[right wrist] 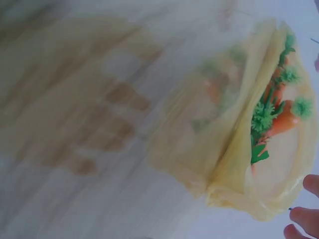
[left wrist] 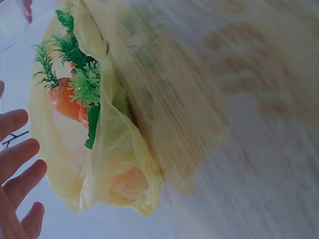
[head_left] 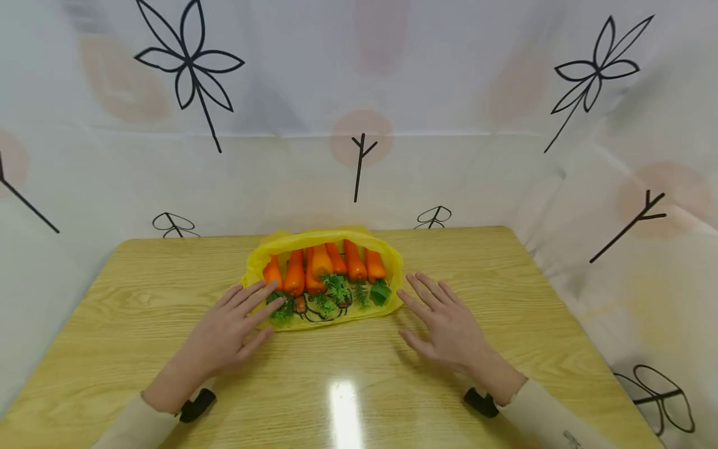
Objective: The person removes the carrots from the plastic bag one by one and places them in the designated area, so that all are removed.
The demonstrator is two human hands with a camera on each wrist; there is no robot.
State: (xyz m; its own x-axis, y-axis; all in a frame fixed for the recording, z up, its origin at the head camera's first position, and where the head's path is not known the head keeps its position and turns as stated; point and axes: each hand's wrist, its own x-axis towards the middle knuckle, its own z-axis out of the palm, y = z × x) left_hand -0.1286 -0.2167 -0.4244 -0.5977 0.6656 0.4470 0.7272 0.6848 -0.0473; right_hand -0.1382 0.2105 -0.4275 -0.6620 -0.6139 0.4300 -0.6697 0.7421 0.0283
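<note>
A yellow plastic bag (head_left: 322, 236) lies on the table with its mouth open towards me. Inside it are several orange carrots (head_left: 295, 272) with green leafy tops (head_left: 336, 288). My left hand (head_left: 227, 330) is spread at the bag's left edge, its fingertips overlapping that edge in the head view; whether they touch is unclear. On the other side my right hand (head_left: 449, 324) has its fingers spread close to the right edge, holding nothing. Both wrist views show the bag (left wrist: 117, 149) (right wrist: 219, 154) beside the hands' fingers (left wrist: 22, 152) (right wrist: 305, 219).
The wooden table (head_left: 392, 399) reaches back to a pale cloth (head_left: 291, 174) printed with leaves and twigs, which also hangs at the sides. A dark band piece (head_left: 197, 405) sits at my left wrist and another (head_left: 480, 402) at my right.
</note>
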